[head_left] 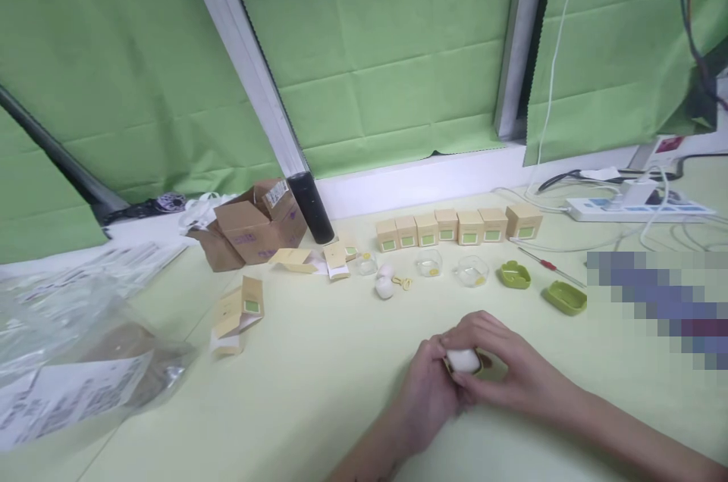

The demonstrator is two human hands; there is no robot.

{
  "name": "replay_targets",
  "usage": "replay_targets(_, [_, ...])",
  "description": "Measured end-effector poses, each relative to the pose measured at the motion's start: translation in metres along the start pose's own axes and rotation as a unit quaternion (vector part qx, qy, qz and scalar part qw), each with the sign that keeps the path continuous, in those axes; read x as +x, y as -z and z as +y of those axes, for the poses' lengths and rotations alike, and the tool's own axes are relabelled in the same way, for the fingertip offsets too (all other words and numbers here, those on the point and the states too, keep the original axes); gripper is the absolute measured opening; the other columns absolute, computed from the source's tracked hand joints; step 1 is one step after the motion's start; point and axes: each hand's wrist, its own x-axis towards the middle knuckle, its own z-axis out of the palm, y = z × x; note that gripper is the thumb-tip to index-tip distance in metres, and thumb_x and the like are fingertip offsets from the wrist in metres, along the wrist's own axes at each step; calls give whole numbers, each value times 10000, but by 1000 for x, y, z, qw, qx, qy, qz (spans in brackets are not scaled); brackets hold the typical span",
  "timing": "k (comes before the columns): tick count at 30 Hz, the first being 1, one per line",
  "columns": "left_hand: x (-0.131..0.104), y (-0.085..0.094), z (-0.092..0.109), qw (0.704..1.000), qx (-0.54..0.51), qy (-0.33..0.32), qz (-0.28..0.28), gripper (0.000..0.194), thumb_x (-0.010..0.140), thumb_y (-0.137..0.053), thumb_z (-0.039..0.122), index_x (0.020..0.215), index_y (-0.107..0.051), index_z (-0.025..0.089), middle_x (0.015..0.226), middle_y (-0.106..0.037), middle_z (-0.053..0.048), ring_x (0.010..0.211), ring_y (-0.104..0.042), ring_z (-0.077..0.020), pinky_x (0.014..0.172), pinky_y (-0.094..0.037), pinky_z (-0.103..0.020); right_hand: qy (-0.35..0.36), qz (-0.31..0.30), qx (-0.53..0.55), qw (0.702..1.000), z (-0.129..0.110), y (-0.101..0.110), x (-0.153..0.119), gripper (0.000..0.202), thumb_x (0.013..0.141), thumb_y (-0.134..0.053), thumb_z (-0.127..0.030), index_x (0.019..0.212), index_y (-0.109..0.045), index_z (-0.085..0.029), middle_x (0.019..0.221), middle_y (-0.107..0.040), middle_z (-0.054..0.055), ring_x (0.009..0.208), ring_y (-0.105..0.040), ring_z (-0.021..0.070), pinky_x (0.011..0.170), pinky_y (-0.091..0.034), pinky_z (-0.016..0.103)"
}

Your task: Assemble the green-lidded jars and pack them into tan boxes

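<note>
Both hands meet over the front of the table around a small white rounded piece [463, 361] with a dark and yellowish edge; its exact kind is not clear. My left hand [424, 395] cups it from the left, fingers curled. From the right, my right hand [500, 361] grips it between thumb and fingers. Beyond them lie two white egg-shaped pieces [384, 285] and a small yellow scissor-like piece [403, 283]. Three clear cups, one of them the right-hand clear cup [473, 271], stand behind. Right of these are a green clover-shaped dish [514, 275] and another green dish [566, 298].
Several small tan boxes [458, 227] line the back. Opened boxes [242, 311], a brown carton [255, 228] and a black cylinder [310, 207] are at left. A plastic bag [102, 361] lies far left. A screwdriver [550, 267] and power strip [637, 211] sit right.
</note>
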Motion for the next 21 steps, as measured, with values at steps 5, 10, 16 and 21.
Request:
replay_targets(5, [-2,5,3,983,138,-93,84,490,705,-647,393,1077,-404,186,880,-575,-24,512,-400,-58,513,-259,-236,-61,12,39,997,7,9,1,387,821,-550,-188,1182,-466,-299,1146,-567,44,1011,-547,197,828,-487,342])
replay_targets(10, [-5,9,3,961,230,-122,92,462,757,-644,369,1076,-360,194,790,-515,30,541,-388,-53,523,-304,-218,-86,-9,41,995,11,12,2,171,839,-536,-248,1006,-570,-267,941,-634,20,856,-590,180,786,-495,340])
replay_targets(16, [-3,8,2,957,236,-156,62,392,794,-607,374,1081,-424,180,896,-536,-18,592,-479,-73,559,-388,-237,-93,-17,68,993,7,10,2,452,796,-584,-210,1217,-446,-300,1189,-546,48,1060,-536,218,910,-457,402])
replay_targets(21, [2,12,-2,969,217,-110,44,576,842,-438,542,1260,-232,203,817,-574,-16,569,-518,-119,564,-412,-280,-99,24,143,984,14,3,0,318,776,-642,-278,1066,-514,-258,1262,-502,93,1195,-463,262,963,-414,443])
